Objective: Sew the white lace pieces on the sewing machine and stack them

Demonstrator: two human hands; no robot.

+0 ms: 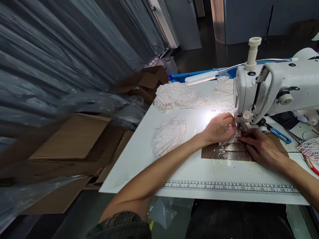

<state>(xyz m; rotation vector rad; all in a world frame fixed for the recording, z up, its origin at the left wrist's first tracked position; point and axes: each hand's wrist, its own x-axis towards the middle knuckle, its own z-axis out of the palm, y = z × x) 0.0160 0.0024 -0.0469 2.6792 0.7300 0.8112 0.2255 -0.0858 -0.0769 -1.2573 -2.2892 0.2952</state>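
A white lace piece [229,141] lies under the needle of the white sewing machine [270,89]. My left hand [220,127] is closed on the lace from the left, its fingers curled and pressed together beside the needle. From the right, my right hand [265,147] pinches the lace's edge close to the presser foot; its fingertips are partly hidden. Beneath both hands a brown sheet [214,151] with loose thread bits covers part of the white table [134,166].
Lace heaps [178,95] and a smaller lace pile [169,136] lie at the left. A lamp [200,78] lights the needle area. Blue thread snips [279,133] and red-handled scissors [311,165] sit at the right. A printed ruler [231,187] runs along the front edge. Cardboard boxes [72,136] stand left.
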